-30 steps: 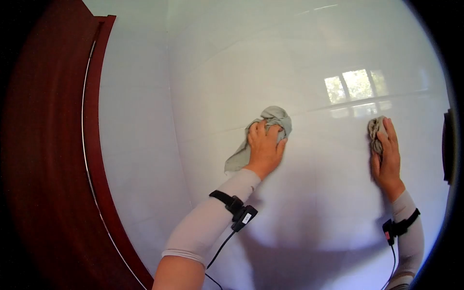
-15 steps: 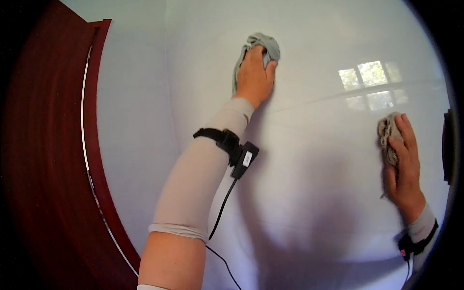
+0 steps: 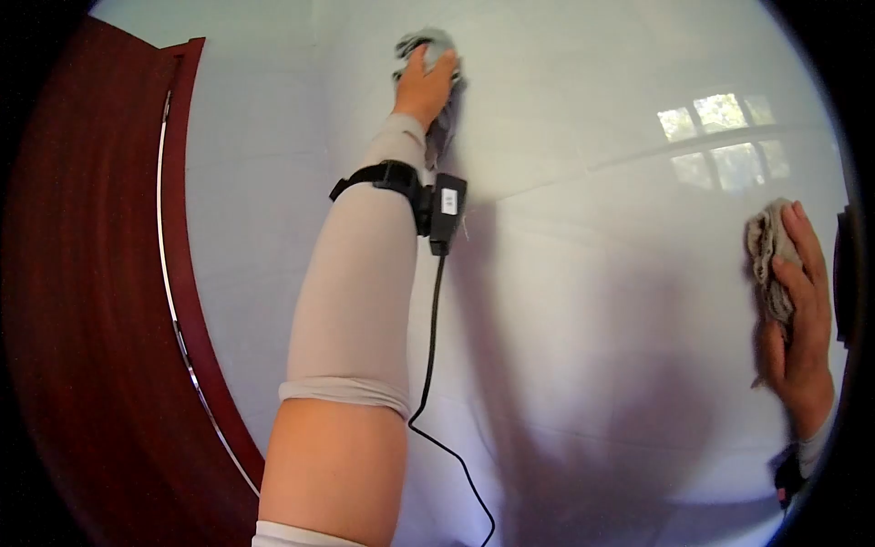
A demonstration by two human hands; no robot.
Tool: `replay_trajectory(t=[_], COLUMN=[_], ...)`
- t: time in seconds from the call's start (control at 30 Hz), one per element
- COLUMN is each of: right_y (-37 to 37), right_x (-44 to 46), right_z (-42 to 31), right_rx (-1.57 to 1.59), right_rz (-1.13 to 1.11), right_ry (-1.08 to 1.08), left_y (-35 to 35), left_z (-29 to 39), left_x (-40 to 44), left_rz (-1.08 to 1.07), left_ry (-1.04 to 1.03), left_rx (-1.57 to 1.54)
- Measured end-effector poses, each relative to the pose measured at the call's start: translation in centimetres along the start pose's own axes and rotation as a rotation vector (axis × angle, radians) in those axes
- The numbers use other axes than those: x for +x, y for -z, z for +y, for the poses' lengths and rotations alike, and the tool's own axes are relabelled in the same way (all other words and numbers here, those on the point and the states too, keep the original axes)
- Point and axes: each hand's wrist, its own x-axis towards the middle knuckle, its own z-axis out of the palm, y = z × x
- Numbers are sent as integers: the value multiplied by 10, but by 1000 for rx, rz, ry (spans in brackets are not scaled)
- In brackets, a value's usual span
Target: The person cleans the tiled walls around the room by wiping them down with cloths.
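My left hand (image 3: 427, 88) is stretched far up the glossy white wall (image 3: 565, 264), with its fingers closed over a bunched grey-green cloth (image 3: 441, 41). Part of that cloth hangs below the wrist. Over at the right edge, my right hand (image 3: 804, 310) presses a folded brownish-grey cloth (image 3: 771, 251) to the same surface, with the thumb and fingers around it. Each wrist wears a black strap with a small black device; the left device (image 3: 447, 214) trails a black cable.
A dark red wooden door (image 3: 82, 273) with a red frame (image 3: 196, 273) stands at the left. A window reflection (image 3: 720, 137) shines on the wall at upper right. Some dark object (image 3: 845, 273) sits at the far right edge, partly cut off.
My left hand has slid up and to the left with its cloth. My right hand and its cloth now appear farther right in the view.
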Motion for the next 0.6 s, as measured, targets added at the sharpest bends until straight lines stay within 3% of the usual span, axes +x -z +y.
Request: replay_trajectory(t=[0.13, 0.27, 0.33, 0.47, 0.53, 0.57, 0.6], right_y=[10, 13, 13, 11, 5, -14, -15], right_x=[3, -9, -15, -20, -27, 49, 51], right_z=[21, 40, 45, 55, 62, 28, 27], right_rx=[10, 14, 27, 54, 60, 68, 65], right_rz=[-4, 54, 61, 83, 82, 83, 81], right_ry=[5, 53, 56, 57, 64, 69, 72], left_y=[25, 31, 24, -11, -30, 14, 8], left_z=[-34, -51, -57, 0, 40, 5, 16], left_x=[-32, -121, -183, -269, -271, -216, -197], left_rz=[-7, 41, -6, -246, -360, -352, -358], left_ry=[255, 340, 192, -250, -225, -215, -332], left_rx=[-128, 67, 116, 259, 97, 103, 91])
